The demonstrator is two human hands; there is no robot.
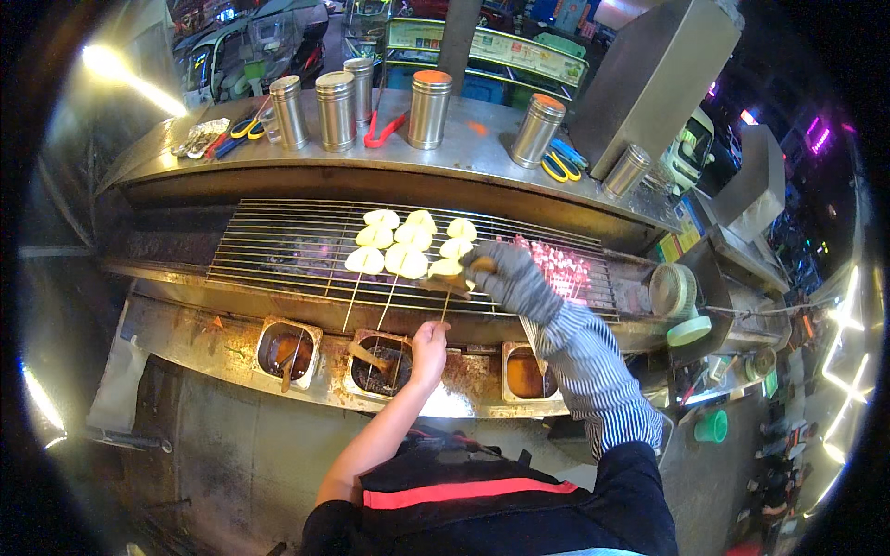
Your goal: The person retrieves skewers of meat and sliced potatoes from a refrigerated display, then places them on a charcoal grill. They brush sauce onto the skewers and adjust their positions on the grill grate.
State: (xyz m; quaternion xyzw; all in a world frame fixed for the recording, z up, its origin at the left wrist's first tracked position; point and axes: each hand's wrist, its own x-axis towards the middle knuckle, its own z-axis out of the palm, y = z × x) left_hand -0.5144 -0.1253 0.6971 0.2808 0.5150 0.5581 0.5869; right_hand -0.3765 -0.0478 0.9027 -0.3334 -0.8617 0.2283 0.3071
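Note:
My bare left hand (429,347) pinches the lower end of a skewer (456,248) threaded with pale yellow slices, which lies on the wire grill grate (278,240). In my right hand (516,283), in a grey knitted glove, is a brush (450,283) with a wooden handle. Its brown bristles lie over the lowest slice on that skewer. To the left, two more skewers of pale slices (406,260) rest on the bars, their sticks pointing towards me. A bunch of skewers with small pink meat pieces (560,267) lies right of my glove, partly hidden by it.
Square metal pans of sauce (288,351), two with brushes, line the near ledge (181,313). Steel shakers (336,111), red tongs (384,131) and yellow-handled scissors (560,165) stand or lie on the far steel shelf (473,149). A small fan (673,292) is at the right.

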